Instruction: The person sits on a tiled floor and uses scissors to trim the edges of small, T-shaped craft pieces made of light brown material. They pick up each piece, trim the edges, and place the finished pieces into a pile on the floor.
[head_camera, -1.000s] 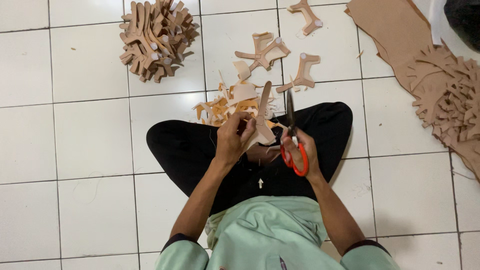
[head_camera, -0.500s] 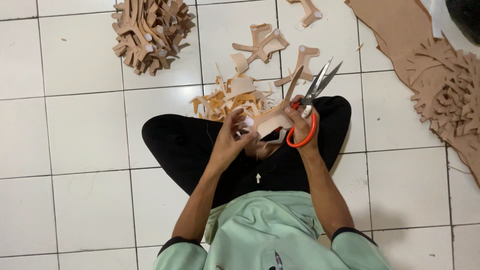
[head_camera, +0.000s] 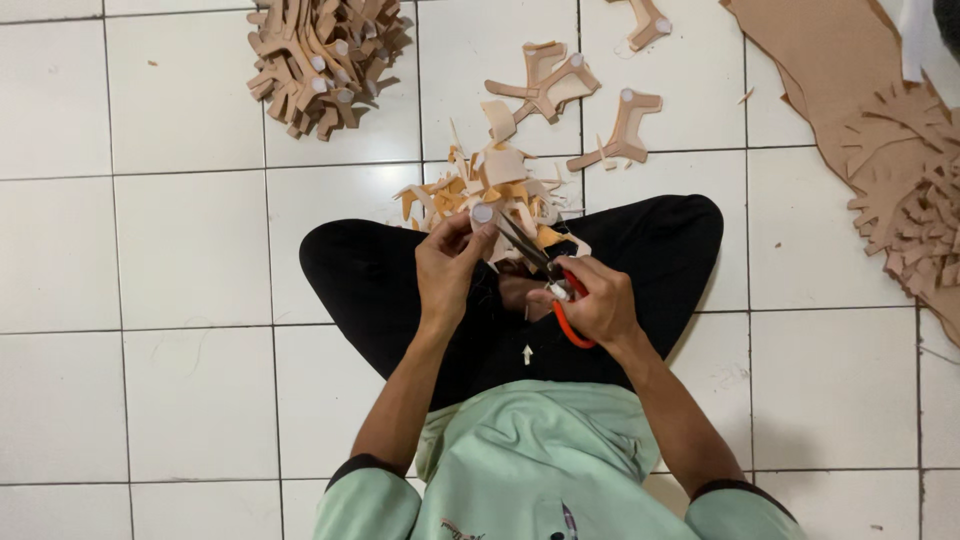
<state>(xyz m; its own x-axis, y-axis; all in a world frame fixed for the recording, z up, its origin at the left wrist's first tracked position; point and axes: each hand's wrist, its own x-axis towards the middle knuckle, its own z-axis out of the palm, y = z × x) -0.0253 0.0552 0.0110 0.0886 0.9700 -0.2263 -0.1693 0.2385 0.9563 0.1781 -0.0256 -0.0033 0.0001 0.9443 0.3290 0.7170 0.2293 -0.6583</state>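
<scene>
The tan cut-out piece (head_camera: 484, 215) sits pinched in the left hand (head_camera: 450, 262), raised over the lap, its pale round end up by the fingertips. The scissors (head_camera: 540, 275) — red-handled, blades angled up toward the piece — are gripped in the right hand (head_camera: 597, 300), fingers curled tight through the loops; whether the blades are biting the edge I cannot tell.

How far along? By my reading, well into it but far from finished. Just beyond the piece, the scrap heap (head_camera: 490, 185) of orange and tan offcuts is piled on the tiles. Further out from the piece, a few trimmed shapes (head_camera: 545, 80) lie loose, and up to the left a big stack of shapes (head_camera: 325, 55) — done or waiting, hard to say. Off to the right of the piece, a large tan sheet (head_camera: 830, 70) and a jagged pile of rough cuts (head_camera: 915, 200) suggest plenty left.

No packages, labels or signs anywhere — just white floor tiles (head_camera: 130, 250).
</scene>
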